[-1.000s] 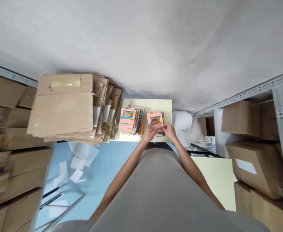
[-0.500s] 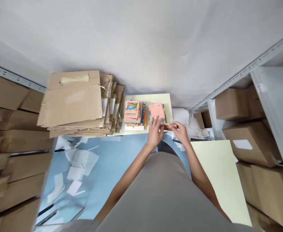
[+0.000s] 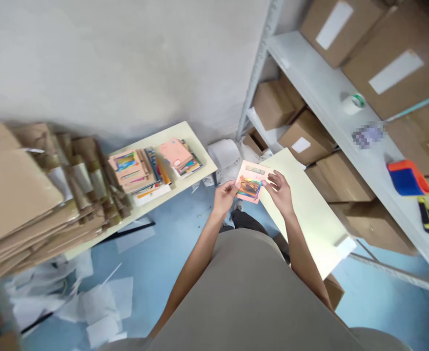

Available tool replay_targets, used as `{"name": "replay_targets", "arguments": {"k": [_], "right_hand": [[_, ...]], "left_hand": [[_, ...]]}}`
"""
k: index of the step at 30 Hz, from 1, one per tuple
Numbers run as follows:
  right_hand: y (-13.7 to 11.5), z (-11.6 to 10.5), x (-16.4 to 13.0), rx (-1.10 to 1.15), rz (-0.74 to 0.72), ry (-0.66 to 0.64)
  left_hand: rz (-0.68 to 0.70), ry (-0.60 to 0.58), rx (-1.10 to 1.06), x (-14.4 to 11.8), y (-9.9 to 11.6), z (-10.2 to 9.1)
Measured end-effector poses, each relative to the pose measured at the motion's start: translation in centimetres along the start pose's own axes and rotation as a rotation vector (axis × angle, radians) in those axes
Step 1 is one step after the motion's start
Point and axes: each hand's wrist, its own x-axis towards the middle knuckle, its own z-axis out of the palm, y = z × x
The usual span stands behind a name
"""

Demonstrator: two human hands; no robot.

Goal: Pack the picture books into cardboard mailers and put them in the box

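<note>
— At frame centre we hold a pink picture card (image 3: 251, 182) between both hands: the left hand (image 3: 224, 194) pinches its lower left edge, the right hand (image 3: 281, 188) closes on its right edge, fingers curled around the card and nothing else. It hangs in the air, face up, above the blue floor (image 3: 170, 253), between two worktops.

— How should we carry it from here?

— In our view, by the edges only, thumbs off the printed panel, and level, so the thin card neither bends nor slips. Both grips look light; one firm pinch per side would seem enough.

— And around us?

— Just right of the card lies the pale bare worktop (image 3: 309, 214), its near corner touching nothing we can see. Left of centre a second worktop (image 3: 185, 134) bears two stacks of similar cards, one pink-topped stack (image 3: 179, 155) and a taller mixed stack (image 3: 133, 170) beside it. Flattened cardboard (image 3: 24, 200) fills the left edge; loose white sheets (image 3: 100, 302) litter the floor at lower left. At right, a metal shelf (image 3: 331, 97) carries boxes, a tape roll (image 3: 353, 101) and a tape dispenser (image 3: 410, 180).
</note>
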Motion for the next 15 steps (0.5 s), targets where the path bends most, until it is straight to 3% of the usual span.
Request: {"name": "replay_targets", "arguments": {"k": [4,10,15], "right_hand": [[0.4,-5.6,-2.6,0.181,0.059,0.009],[0.2,-14.0,-5.5,0.289,0.057,0.305],[2.0,-20.0,-5.8,0.323,0.067,0.433]], "left_hand": [[-0.067,-0.127,-0.048,-0.6,1.0,6.5],[-0.235,-0.476,-0.013,-1.2,0.5,16.1],[-0.308,-0.603,0.001,-0.9,-1.0,23.4]]}}
